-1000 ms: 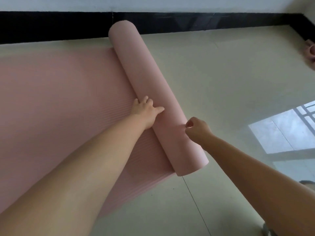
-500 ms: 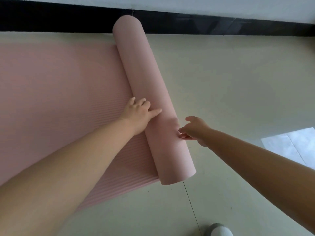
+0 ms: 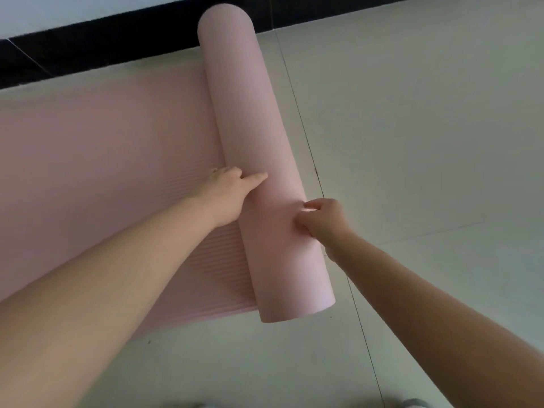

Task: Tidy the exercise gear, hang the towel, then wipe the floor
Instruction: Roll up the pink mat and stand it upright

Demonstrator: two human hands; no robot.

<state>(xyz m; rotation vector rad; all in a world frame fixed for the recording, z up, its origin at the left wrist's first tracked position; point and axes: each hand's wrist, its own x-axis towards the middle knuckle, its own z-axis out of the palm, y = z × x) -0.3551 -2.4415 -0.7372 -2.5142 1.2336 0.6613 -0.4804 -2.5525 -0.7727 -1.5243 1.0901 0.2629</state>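
Note:
A pink exercise mat lies on the pale floor, partly rolled. Its thick roll (image 3: 253, 136) runs from the dark skirting down toward me, and the flat ribbed part (image 3: 103, 172) spreads out to the left. My left hand (image 3: 232, 189) presses on the left side of the roll where it meets the flat part, thumb stretched across the roll. My right hand (image 3: 322, 217) sits on the roll's right side with its fingers curled against the surface. No towel is in view.
A black skirting band (image 3: 88, 45) runs along the white wall at the top. Pale floor tiles (image 3: 426, 172) with a dark grout line extend to the right of the roll. Grey shoe tips (image 3: 418, 403) show at the bottom edge.
The view has swung so the roll sits more centrally. My right hand has moved from beside the roll onto its right side. My left hand stays pressed on the roll.

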